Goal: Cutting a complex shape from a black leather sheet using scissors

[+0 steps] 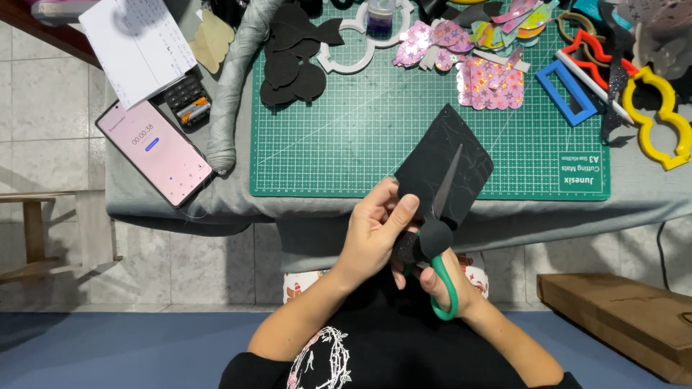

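Observation:
My left hand [375,227] pinches the near edge of a black foam sheet [447,162] held above the table's front edge. My right hand [441,281] grips green-handled scissors [443,277], whose dark blades [448,180] lie across the sheet, pointing away from me. A rounded black piece [432,238] sits at the sheet's near end, by the scissor pivot. The right hand's fingers are mostly hidden behind the handles and the left hand.
A green cutting mat [375,137] lies on a grey cloth. On it are black cut shapes [292,54], glittery pink pieces [490,83], and white, blue, red and yellow templates. A phone [155,151], calculator and paper lie left. A brown box [620,317] stands at the lower right.

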